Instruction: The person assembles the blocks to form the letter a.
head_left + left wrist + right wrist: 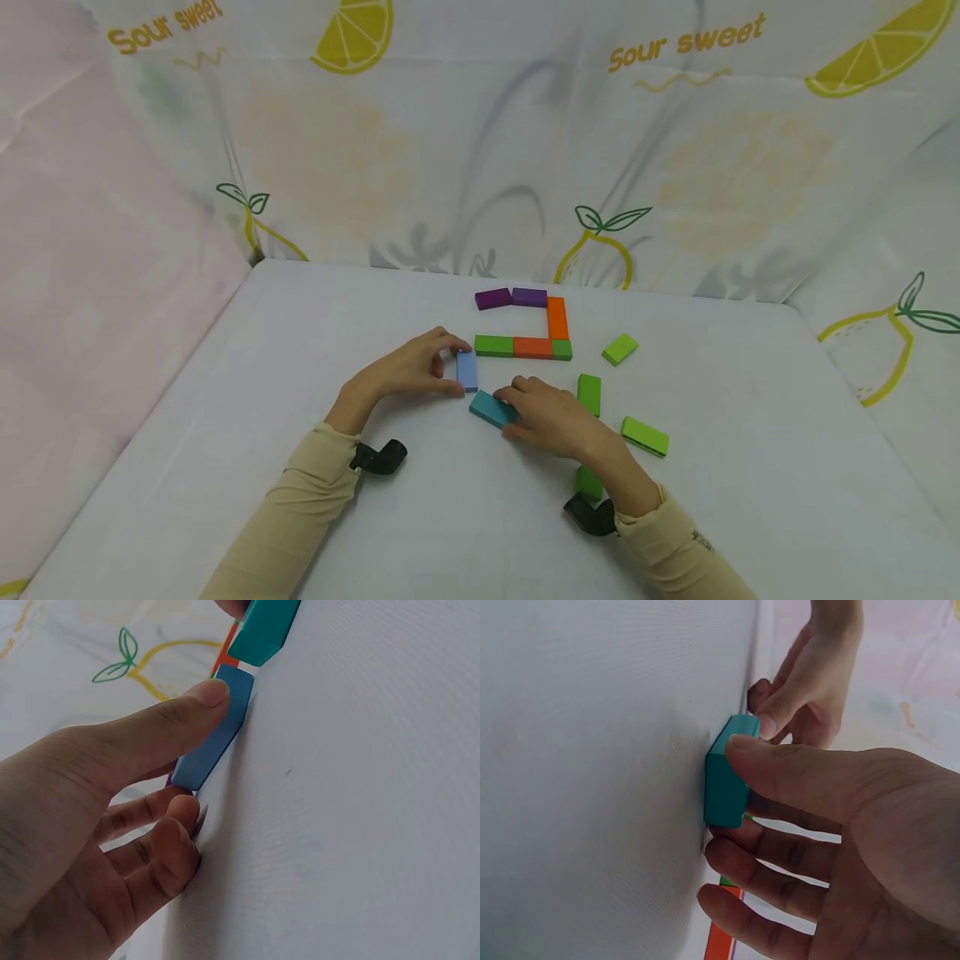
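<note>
My left hand [412,367] pinches a light blue block [467,372] between thumb and forefinger, one at each end. The block lies flat on the table, just left of the row's green end block [494,346]. In the left wrist view the thumb rests on the near end of this blue block [217,742]. A teal block [489,408], slanted and nearer to me, is pinched by my right hand [551,417]. In the right wrist view the thumb lies on the edge of the teal block [726,784], with fingers behind it. A small gap separates the two blocks.
The row continues with a red-orange block [532,348] and a small green one [562,349]. An orange block [557,318] runs back to two purple blocks [529,297]. Loose green blocks [589,394] lie right, one partly under the right wrist. A printed cloth [480,150] hangs behind.
</note>
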`<state>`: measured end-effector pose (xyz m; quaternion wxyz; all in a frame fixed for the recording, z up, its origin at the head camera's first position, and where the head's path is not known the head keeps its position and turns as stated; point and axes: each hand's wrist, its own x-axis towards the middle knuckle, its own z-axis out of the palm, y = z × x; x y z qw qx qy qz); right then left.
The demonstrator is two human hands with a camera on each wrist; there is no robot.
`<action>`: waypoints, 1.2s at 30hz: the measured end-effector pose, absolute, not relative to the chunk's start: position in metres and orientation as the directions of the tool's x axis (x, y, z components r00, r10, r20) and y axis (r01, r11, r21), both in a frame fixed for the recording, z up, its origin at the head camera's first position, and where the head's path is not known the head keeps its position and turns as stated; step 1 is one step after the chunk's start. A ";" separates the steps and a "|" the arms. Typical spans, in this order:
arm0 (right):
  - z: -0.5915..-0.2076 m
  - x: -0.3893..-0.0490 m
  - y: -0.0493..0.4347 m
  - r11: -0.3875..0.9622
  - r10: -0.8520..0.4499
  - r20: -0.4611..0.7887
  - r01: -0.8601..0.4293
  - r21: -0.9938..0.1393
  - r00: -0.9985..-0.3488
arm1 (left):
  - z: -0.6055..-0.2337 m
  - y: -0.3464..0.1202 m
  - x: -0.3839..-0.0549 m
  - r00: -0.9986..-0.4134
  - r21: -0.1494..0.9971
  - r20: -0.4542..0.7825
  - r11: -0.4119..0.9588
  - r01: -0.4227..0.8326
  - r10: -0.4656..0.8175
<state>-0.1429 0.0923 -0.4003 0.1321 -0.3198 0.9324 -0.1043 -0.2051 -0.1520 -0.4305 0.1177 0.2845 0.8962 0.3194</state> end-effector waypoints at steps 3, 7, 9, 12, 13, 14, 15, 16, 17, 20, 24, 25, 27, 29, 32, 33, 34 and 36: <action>-0.401 -0.142 0.092 0.769 -0.629 -0.167 -0.576 -0.278 -0.759 | -0.430 -0.152 -0.205 -0.812 0.639 -0.032 0.636 0.432 0.583; -0.401 -0.143 0.093 0.763 -0.636 -0.154 -0.586 -0.274 -0.756 | -0.428 -0.152 -0.204 -0.812 0.637 -0.030 0.637 0.434 0.583; -0.402 -0.143 0.093 0.762 -0.638 -0.150 -0.589 -0.271 -0.756 | -0.428 -0.152 -0.205 -0.811 0.634 -0.031 0.638 0.436 0.584; -0.402 -0.143 0.093 0.762 -0.638 -0.151 -0.589 -0.270 -0.756 | -0.428 -0.152 -0.205 -0.810 0.636 -0.029 0.636 0.437 0.586; -0.402 -0.143 0.093 0.762 -0.638 -0.151 -0.589 -0.269 -0.755 | -0.428 -0.153 -0.205 -0.810 0.636 -0.028 0.636 0.438 0.586; -0.402 -0.143 0.093 0.762 -0.637 -0.151 -0.589 -0.269 -0.756 | -0.428 -0.153 -0.205 -0.810 0.637 -0.027 0.635 0.438 0.586; -0.402 -0.143 0.093 0.762 -0.637 -0.151 -0.589 -0.268 -0.756 | -0.428 -0.153 -0.205 -0.809 0.638 -0.026 0.633 0.438 0.587; -0.402 -0.143 0.093 0.762 -0.637 -0.151 -0.589 -0.269 -0.756 | -0.428 -0.153 -0.205 -0.809 0.638 -0.025 0.632 0.440 0.588; -0.402 -0.143 0.093 0.762 -0.637 -0.150 -0.589 -0.269 -0.756 | -0.428 -0.153 -0.205 -0.809 0.639 -0.024 0.631 0.440 0.588; -0.403 -0.143 0.093 0.763 -0.636 -0.148 -0.588 -0.268 -0.757 | -0.428 -0.152 -0.204 -0.807 0.642 -0.020 0.627 0.442 0.590; -0.403 -0.142 0.093 0.765 -0.633 -0.143 -0.587 -0.263 -0.761 | -0.428 -0.152 -0.204 -0.804 0.640 -0.005 0.620 0.453 0.594; -0.403 -0.142 0.093 0.766 -0.632 -0.141 -0.587 -0.263 -0.762 | -0.428 -0.152 -0.205 -0.805 0.639 -0.004 0.621 0.454 0.593; -0.402 -0.142 0.093 0.766 -0.632 -0.137 -0.589 -0.259 -0.762 | -0.429 -0.152 -0.205 -0.806 0.636 -0.002 0.622 0.456 0.592; -0.402 -0.142 0.092 0.765 -0.633 -0.134 -0.590 -0.256 -0.762 | -0.429 -0.152 -0.205 -0.810 0.636 -0.008 0.629 0.448 0.586; -0.402 -0.142 0.092 0.766 -0.632 -0.135 -0.590 -0.254 -0.763 | -0.429 -0.152 -0.205 -0.809 0.637 -0.002 0.624 0.452 0.588; -0.402 -0.142 0.092 0.767 -0.632 -0.136 -0.590 -0.253 -0.763 | -0.429 -0.152 -0.205 -0.808 0.637 0.000 0.622 0.454 0.589; -0.402 -0.142 0.092 0.768 -0.630 -0.136 -0.589 -0.251 -0.764 | -0.429 -0.152 -0.205 -0.808 0.638 0.002 0.621 0.455 0.589; -0.402 -0.141 0.092 0.770 -0.628 -0.138 -0.587 -0.252 -0.766 | -0.429 -0.152 -0.204 -0.806 0.640 0.007 0.616 0.458 0.592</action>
